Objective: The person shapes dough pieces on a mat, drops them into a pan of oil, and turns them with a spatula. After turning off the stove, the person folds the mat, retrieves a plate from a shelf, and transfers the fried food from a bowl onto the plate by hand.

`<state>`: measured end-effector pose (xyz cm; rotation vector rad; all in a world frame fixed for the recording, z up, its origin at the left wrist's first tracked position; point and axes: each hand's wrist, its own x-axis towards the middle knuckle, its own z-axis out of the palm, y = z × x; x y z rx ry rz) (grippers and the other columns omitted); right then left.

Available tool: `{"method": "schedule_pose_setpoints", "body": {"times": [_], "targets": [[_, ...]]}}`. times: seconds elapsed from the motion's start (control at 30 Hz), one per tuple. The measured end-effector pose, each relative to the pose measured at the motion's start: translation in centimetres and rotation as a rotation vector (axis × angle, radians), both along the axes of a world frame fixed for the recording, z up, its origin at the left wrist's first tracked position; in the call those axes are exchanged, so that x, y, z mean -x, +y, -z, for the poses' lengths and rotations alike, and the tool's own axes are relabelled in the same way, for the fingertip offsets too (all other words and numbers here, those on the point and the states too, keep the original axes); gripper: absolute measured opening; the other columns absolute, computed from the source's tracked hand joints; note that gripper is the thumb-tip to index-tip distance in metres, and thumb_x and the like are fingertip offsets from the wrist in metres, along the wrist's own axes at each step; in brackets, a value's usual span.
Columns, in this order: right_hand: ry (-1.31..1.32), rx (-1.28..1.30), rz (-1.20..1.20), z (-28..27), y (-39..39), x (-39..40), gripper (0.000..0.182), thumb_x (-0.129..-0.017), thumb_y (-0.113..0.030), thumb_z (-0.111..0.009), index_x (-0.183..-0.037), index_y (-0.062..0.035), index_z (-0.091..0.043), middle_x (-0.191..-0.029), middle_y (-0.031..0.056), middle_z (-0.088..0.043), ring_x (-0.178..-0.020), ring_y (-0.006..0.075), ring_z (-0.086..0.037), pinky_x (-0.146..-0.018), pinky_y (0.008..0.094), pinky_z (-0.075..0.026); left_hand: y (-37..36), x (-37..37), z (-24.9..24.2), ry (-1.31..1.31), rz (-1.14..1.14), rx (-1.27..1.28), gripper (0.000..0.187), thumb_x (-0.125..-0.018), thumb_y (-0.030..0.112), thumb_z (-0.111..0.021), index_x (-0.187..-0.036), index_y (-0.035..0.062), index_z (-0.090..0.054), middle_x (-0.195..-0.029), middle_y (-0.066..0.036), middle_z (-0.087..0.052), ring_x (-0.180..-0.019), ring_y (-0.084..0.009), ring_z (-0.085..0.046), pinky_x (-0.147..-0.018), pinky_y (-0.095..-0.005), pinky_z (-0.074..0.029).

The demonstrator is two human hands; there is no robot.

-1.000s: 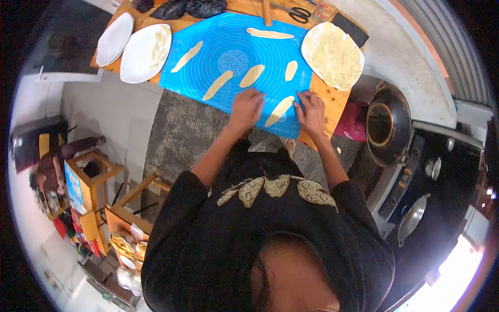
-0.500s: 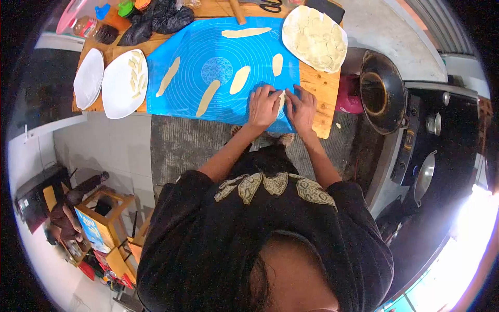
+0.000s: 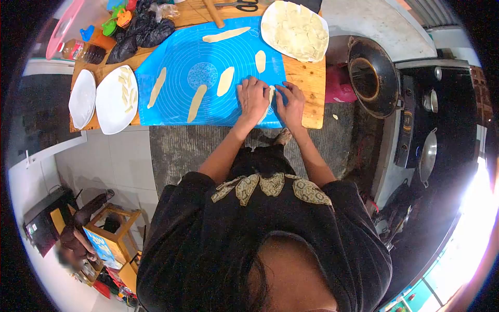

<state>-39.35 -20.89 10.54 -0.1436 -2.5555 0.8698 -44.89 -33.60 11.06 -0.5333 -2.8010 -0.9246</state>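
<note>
A blue mat (image 3: 171, 112) with white circles lies on the wooden table, and several flat dough strips rest on it. My left hand (image 3: 253, 100) and my right hand (image 3: 291, 104) are at the mat's lower right, on either side of a narrow dough strip (image 3: 271, 93). Both have bent fingers touching or close to the strip; whether either one grips it is too small to tell. Above them lies an oval dough piece (image 3: 260, 61). Another dough piece (image 3: 225, 81) is left of my left hand.
A plate piled with dough (image 3: 295, 31) stands at the table's upper right. White plates (image 3: 117, 114) are on the left, one with small dough pieces. Scissors (image 3: 247, 5), a rolling pin (image 3: 213, 13) and bottles line the back. A wok (image 3: 371, 78) is at the right. Another person (image 3: 75, 239) is at lower left.
The view has shifted, so the table and mat sit further left. My hands stay at the same strip, my left hand now covering more of it.
</note>
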Motion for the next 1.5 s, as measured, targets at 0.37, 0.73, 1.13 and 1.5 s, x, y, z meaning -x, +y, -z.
{"method": "schedule_pose_setpoints", "body": {"times": [0.37,0.73,1.13,1.5], "targets": [[-0.055,-0.140,-0.119,-1.4,0.1,0.1,0.028,-0.075,-0.015,-0.064,-0.103,-0.0103,-0.064,-0.115,0.0116,-0.055,-0.104,0.0307,-0.049,-0.089,0.0435,-0.037,-0.4,-0.9,0.0,0.037,0.232,-0.074,0.010,-0.082,0.016,-0.058,-0.089,0.0094,-0.058,-0.082,-0.006,-0.054,-0.081,-0.0253,-0.050,-0.071,-0.0396,-0.036],[-0.103,-0.143,-0.334,-3.2,0.6,0.7,0.014,-0.078,-0.010,-0.059,-0.090,-0.0035,-0.062,-0.090,0.0139,-0.061,-0.085,0.0324,-0.056,-0.080,0.0424,-0.042,-2.9,-0.6,0.0,0.008,0.151,-0.194,0.014,-0.078,0.012,-0.061,-0.091,0.0083,-0.058,-0.089,-0.006,-0.060,-0.086,-0.0252,-0.054,-0.074,-0.0385,-0.037],[-0.137,-0.101,-0.590,-12.8,-1.9,-4.4,0.017,-0.075,-0.001,-0.061,-0.092,0.0013,-0.062,-0.084,0.0134,-0.061,-0.081,0.0311,-0.057,-0.074,0.0399,-0.045,-8.6,3.8,0.1,0.243,-0.136,0.149,0.036,-0.085,0.029,-0.057,-0.113,0.0052,-0.059,-0.108,-0.011,-0.057,-0.099,-0.0320,-0.052,-0.085,-0.0465,-0.039],[-0.232,0.045,-0.201,-21.1,4.7,-13.5,0.019,-0.078,-0.005,-0.062,-0.096,-0.0014,-0.063,-0.088,0.0140,-0.063,-0.088,0.0299,-0.059,-0.079,0.0383,-0.047,-8.9,6.9,1.7,0.287,-0.045,-0.038,0.018,-0.079,0.027,-0.068,-0.080,0.0095,-0.069,-0.084,-0.010,-0.064,-0.073,-0.0282,-0.060,-0.064,-0.0388,-0.048]]}}
